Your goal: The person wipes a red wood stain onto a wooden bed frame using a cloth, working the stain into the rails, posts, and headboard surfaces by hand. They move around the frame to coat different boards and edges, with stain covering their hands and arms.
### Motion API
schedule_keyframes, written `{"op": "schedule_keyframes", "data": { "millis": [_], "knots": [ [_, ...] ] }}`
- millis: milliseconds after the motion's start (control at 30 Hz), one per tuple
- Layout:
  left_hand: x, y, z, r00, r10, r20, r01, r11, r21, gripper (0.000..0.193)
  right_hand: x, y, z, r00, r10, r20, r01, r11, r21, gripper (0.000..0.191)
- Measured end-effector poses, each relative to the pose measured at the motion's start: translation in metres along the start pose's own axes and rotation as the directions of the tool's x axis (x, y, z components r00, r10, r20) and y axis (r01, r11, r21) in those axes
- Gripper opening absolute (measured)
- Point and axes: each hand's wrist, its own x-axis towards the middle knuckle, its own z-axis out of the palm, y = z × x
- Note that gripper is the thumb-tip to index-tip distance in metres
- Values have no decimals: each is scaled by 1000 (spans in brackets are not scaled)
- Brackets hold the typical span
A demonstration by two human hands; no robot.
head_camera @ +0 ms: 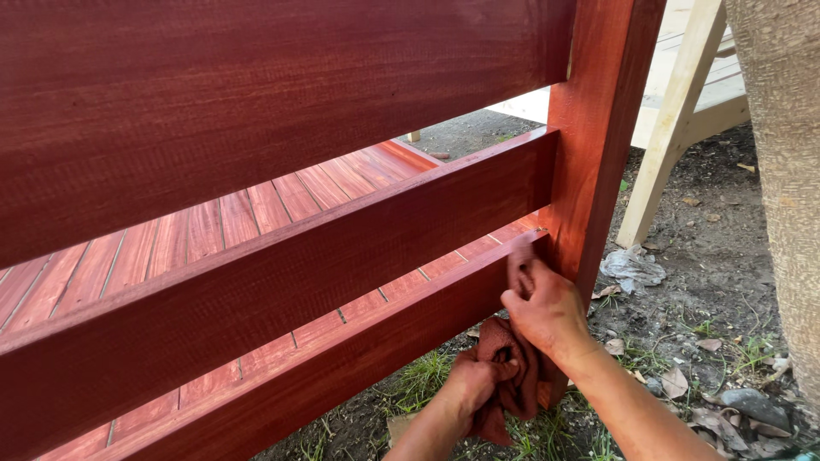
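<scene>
A red-stained wooden bed frame stands before me, its headboard made of wide horizontal rails (282,256) joined to an upright post (598,128). My right hand (542,307) presses its stained fingertips against the lowest rail where it meets the post. Below it, my left hand (474,384) is closed on a dark red stained rag (512,376), which hangs bunched between both hands. Both hands are smeared with red stain.
Stained bed slats (256,213) run behind the rails. An unstained pale wooden frame (675,111) leans at the upper right. A tree trunk (786,171) fills the right edge. Bare dirt with dry leaves, a crumpled plastic scrap (632,266) and grass tufts lies below.
</scene>
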Motion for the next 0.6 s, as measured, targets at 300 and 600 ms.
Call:
{"op": "schedule_keyframes", "data": {
  "millis": [300, 600],
  "knots": [
    [9, 1, 10, 999, 45, -11, -45, 999, 7, 28, 22, 3, 0, 994, -28, -108, -9, 944, -331, 39],
    [-11, -1, -13, 984, -165, -62, 171, 981, 92, 28, -3, 34, 38, 984, 165, -61, -174, 962, -211, 92]
  ]
}}
